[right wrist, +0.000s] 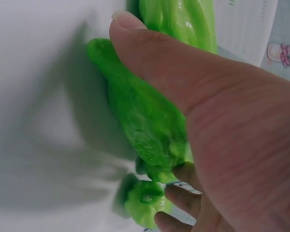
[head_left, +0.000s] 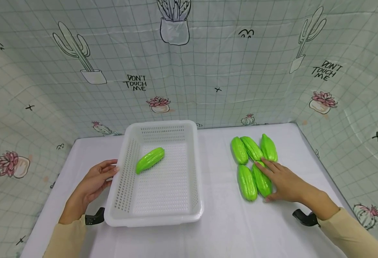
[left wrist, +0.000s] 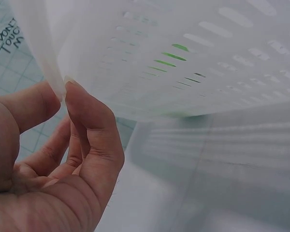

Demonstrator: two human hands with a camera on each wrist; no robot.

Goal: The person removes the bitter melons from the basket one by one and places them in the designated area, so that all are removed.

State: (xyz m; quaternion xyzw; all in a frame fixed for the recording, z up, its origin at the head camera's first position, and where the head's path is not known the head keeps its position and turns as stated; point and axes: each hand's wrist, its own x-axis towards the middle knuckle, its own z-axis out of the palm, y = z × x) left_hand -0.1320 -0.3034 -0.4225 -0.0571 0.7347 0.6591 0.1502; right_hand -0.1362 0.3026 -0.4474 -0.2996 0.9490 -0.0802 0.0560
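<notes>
My left hand [head_left: 94,181] pinches the left rim of a white plastic basket [head_left: 153,219] between thumb and forefinger; the left wrist view shows the rim between the two fingertips. Inside the basket, toward its back left, lies one bright green bitter melon [head_left: 150,160]. My right hand [head_left: 286,182] is spread over a ridged bitter melon [head_left: 261,181] at the right, thumb by its near end and fingers by its far end. In the right wrist view, the thumb overlaps that bitter melon [right wrist: 140,116], whose stem end shows, and the fingers are loosely bent and apart.
Beside the right hand lie more bitter melons: one at the near left [head_left: 247,182], and several behind, including the rightmost bitter melon [head_left: 268,147]. All lie on a white-covered table [head_left: 221,222]. A printed grid cloth [head_left: 202,64] rises behind and at both sides.
</notes>
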